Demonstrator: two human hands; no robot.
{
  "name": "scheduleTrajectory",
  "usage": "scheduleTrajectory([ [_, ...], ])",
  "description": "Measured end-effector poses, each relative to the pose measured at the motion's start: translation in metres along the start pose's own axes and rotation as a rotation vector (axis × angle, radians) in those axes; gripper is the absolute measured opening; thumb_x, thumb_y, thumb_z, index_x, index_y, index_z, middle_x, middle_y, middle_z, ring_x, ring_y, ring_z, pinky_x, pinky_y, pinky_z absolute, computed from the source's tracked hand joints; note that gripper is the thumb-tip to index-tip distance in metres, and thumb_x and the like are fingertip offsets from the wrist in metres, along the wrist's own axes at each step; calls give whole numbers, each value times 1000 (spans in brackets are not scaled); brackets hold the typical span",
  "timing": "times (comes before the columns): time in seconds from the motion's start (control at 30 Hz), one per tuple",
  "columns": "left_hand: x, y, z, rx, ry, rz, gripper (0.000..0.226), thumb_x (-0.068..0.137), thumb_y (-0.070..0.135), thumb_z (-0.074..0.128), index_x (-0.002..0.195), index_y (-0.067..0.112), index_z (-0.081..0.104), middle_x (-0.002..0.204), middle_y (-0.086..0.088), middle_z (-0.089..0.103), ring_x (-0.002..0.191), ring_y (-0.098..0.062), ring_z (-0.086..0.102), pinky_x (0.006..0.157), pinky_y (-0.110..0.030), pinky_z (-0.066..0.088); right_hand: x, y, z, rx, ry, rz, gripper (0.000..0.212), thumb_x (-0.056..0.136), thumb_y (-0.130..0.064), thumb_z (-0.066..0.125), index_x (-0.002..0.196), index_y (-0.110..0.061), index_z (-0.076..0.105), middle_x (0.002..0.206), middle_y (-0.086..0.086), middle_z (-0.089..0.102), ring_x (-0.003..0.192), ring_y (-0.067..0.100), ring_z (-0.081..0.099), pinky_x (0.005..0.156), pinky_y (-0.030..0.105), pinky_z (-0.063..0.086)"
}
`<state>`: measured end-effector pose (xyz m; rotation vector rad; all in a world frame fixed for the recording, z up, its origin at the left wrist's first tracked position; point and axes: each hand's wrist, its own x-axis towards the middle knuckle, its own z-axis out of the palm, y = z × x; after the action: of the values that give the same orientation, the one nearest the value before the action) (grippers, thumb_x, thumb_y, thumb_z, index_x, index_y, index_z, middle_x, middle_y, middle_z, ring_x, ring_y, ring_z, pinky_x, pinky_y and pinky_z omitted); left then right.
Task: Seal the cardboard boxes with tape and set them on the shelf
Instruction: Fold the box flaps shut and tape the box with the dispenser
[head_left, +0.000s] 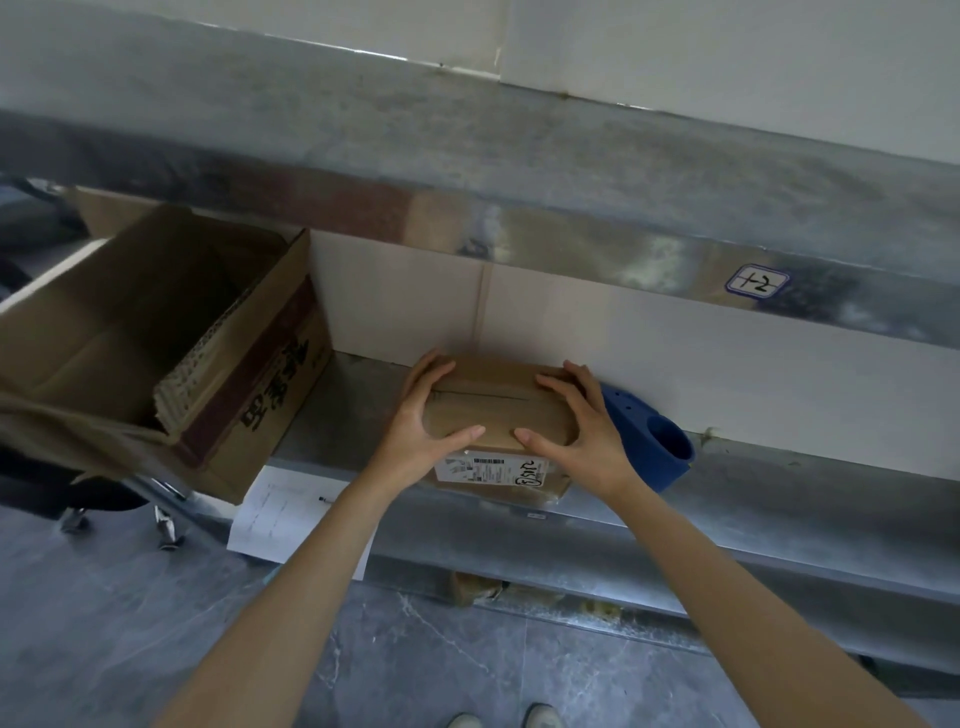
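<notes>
Nearest to the camera, the tips of two shoes (519, 719) stood on the grey floor (156, 623), and both bare forearms reached forward and up to the shelf (779, 493). A sheet of paper (270, 514) hung over the front edge of the shelf, to the left of the arms.

The left hand (421, 426) and the right hand (582, 431) held the small box (498, 410) between them. The grip of each hand was closed around one end of it, with the thumbs on the near top edge and the fingers curled over the far edge. The box rested on the shelf near its front edge, with a white label (493, 470) on the side facing the person. The top seam seemed to be covered with clear tape, but the view was too soft to be sure.

Just behind the right hand lay a blue plastic object (649, 441). Further left stood a large open carton (156, 338), and a pale cardboard sheet (519, 312) lined the back. Above it, a tag (757, 282) was stuck on the metal beam.

I judge the step in hand was the placing — the box had reached the shelf. The next move probably calls for pushing it fully in and then loosening both grips without dragging the box back out.
</notes>
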<state>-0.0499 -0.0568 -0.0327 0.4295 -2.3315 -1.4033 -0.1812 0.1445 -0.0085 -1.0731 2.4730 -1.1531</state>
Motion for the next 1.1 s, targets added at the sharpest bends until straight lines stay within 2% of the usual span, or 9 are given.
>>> scheduleTrajectory([
  [0.1, -2, 4, -2, 27, -2, 1, 86, 73, 42, 83, 147, 27, 41, 159, 17, 17, 145, -1, 22, 114, -23, 28, -3, -4, -2, -11, 14, 12, 85, 68, -75, 68, 141, -39, 42, 156, -24, 12, 145, 3, 18, 112, 28, 32],
  [0.23, -12, 13, -9, 1, 81, -8, 90, 67, 50, 80, 146, 29, 44, 161, 17, 15, 144, 5, 18, 105, -5, 21, -15, -7, -5, 16, 99, -5, 94, 65, -65, 72, 147, -32, 37, 161, -17, 12, 146, -1, 14, 100, 6, 22],
  [0.43, -36, 5, -12, -39, 72, -90, 95, 68, 42, 86, 148, 35, 35, 151, 18, 33, 137, -1, 31, 111, -27, 30, -40, 10, -9, 54, 99, 50, 94, 64, -58, 77, 146, -36, 37, 158, -11, 21, 135, -11, 19, 93, -7, 22],
  [0.5, -40, 4, -9, -67, 89, -121, 94, 70, 37, 87, 148, 37, 33, 147, 19, 37, 134, -3, 34, 109, -30, 33, -44, 13, -7, 66, 85, 67, 89, 66, -57, 77, 143, -45, 34, 156, -11, 26, 135, -9, 23, 98, -2, 26],
  [0.57, -40, 3, -7, -84, 98, -131, 93, 71, 36, 87, 148, 37, 34, 147, 16, 41, 135, -7, 37, 109, -33, 36, -46, 17, -2, 92, 74, 78, 83, 72, -53, 77, 143, -47, 34, 151, -10, 37, 135, -3, 33, 109, 16, 34],
  [0.67, -38, 5, -6, -102, 108, -144, 90, 71, 32, 88, 145, 38, 36, 146, 15, 42, 134, -9, 38, 110, -37, 36, -46, 19, 1, 100, 76, 79, 77, 81, -37, 78, 144, -42, 36, 145, -13, 44, 132, 5, 42, 109, 37, 43],
  [0.8, -36, 20, -8, -129, 163, -121, 88, 72, 25, 88, 143, 37, 38, 138, 21, 40, 130, -2, 34, 106, -29, 31, -43, 8, -5, 98, 89, 44, 69, 85, -26, 77, 137, -47, 37, 137, -22, 46, 127, 10, 48, 105, 42, 45],
  [0.97, -23, 50, -15, -114, 184, 40, 82, 75, 23, 86, 142, 34, 41, 139, 22, 44, 121, 22, 36, 96, -2, 28, -37, -10, -30, 155, 170, 0, 67, 84, -29, 76, 141, -37, 42, 138, -22, 48, 129, 8, 48, 105, 43, 46],
  [1.1, -4, 81, -7, -87, 148, 189, 73, 77, 22, 84, 139, 28, 45, 139, 13, 48, 125, 15, 40, 99, -2, 32, -43, -18, -64, 151, 268, -15, 67, 85, -28, 76, 143, -28, 42, 137, -22, 48, 127, 8, 49, 101, 43, 49],
])
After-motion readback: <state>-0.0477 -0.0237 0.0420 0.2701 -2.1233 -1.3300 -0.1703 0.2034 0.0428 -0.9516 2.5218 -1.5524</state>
